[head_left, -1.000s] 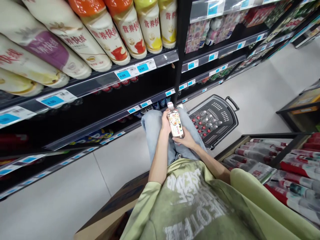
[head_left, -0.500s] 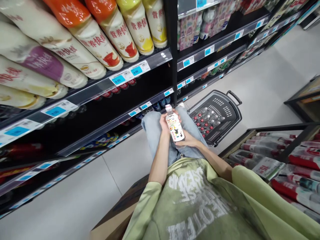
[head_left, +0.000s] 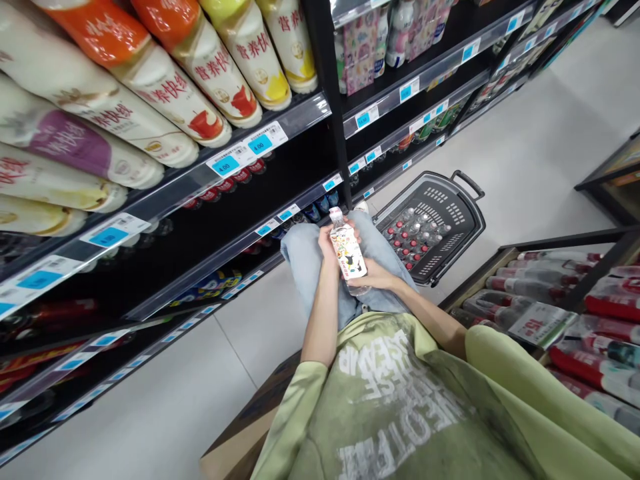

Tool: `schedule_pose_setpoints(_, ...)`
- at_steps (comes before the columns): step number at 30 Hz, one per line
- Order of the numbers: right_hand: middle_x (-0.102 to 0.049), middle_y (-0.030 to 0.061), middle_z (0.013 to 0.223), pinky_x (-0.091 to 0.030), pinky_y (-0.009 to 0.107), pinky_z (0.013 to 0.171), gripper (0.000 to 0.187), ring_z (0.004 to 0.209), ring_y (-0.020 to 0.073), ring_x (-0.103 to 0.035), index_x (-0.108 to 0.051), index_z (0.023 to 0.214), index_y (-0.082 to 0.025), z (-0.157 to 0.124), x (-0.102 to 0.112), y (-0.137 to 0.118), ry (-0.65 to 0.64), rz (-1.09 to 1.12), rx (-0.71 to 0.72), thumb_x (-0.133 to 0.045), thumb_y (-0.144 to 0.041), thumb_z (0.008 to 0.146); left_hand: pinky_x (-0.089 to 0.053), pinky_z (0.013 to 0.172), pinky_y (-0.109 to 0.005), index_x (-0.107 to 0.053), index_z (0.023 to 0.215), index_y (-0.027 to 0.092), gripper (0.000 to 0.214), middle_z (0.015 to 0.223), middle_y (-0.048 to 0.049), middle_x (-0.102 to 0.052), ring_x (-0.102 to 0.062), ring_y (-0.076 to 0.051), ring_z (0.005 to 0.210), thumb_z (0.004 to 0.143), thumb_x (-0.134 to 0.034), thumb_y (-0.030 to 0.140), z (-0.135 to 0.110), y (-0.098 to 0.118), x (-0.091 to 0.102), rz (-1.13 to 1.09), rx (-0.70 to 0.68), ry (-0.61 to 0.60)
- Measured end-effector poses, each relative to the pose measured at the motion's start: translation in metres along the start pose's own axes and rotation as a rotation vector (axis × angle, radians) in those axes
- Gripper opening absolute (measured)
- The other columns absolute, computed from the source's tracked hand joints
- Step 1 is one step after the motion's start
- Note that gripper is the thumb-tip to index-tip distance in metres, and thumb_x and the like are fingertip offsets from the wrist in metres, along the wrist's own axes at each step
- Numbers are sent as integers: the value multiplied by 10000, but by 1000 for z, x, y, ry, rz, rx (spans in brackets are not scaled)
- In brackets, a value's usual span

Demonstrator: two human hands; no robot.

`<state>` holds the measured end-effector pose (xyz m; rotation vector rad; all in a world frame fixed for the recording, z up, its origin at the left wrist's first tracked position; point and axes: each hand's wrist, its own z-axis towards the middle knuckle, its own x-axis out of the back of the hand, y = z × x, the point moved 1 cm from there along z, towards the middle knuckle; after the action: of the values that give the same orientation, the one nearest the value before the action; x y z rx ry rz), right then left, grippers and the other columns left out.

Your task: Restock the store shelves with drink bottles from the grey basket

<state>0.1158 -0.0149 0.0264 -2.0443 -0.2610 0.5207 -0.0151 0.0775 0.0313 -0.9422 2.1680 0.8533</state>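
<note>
I hold a bottle [head_left: 350, 252] — left hand [head_left: 327, 245] wrapping fingers round its upper half, right hand [head_left: 379, 275] curling fingers near its base.

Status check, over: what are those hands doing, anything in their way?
Left hand on upper part of bottle; right hand on its lower part. Label facing camera. Shopping basket holding more bottles beside right leg, clear of both hands.
</note>
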Motion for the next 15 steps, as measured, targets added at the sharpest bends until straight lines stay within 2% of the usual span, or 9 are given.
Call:
schedule_pose_setpoints(2, -841, 41, 1054, -651, 361, 901, 348, 971, 248, -784, -809, 1027, -242, 1, 1, 1, 16, -21, -10, -973, -340, 737, -641, 604, -376, -712, 1092, 192, 432, 809, -88, -712, -756, -272, 707, 837, -563, 508, 0, 0, -1, -1, -1, 6)
schedule_pose_setpoints(8, -820, 40, 1099, -602, 310, 912, 455, 991, 223, -743, -775, 1126, -190, 1, 3, 7, 30, -30, 31, -952, -320, 727, -637, 575, -343, -707, 1127, 192, 433, 797, -74, -715, -738, -244, 661, 845, -541, 476, 1, -2, 1, -3, -1, 15)
schedule_pose_setpoints(15, -810, 51, 1125, -595, 318, 936, 486, 1006, 227, -723, -745, 1156, -193, 3, 4, 9, 18, -52, -1, -946, -299, 726, -648, 577, -341, -705, 1142, 188, 449, 806, -75, -733, -752, -247, 668, 845, -540, 482, -1, -1, -1, 12, 2, 15)
